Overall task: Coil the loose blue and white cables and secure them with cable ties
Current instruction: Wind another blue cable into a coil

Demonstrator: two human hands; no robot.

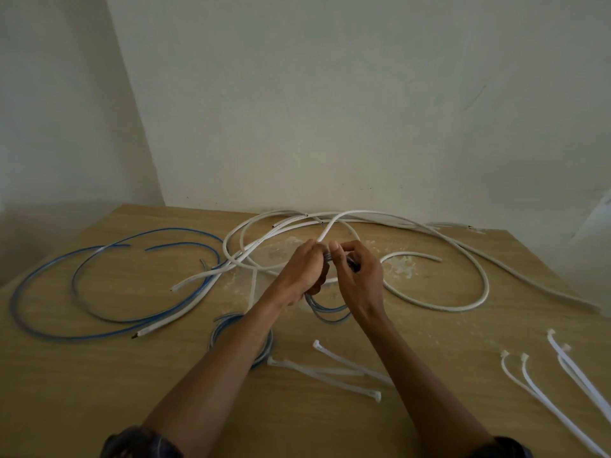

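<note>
Blue coil (327,317) between both hands' fingers (334,247)

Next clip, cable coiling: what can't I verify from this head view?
- Head view: whether a tie is fastened on the held blue coil. The left hand and right hand cover its top.
- Head view: the second blue coil on the table. The left forearm hides much of it.
- Head view: the cable ties at right. The frame edge cuts off their tails.
</note>
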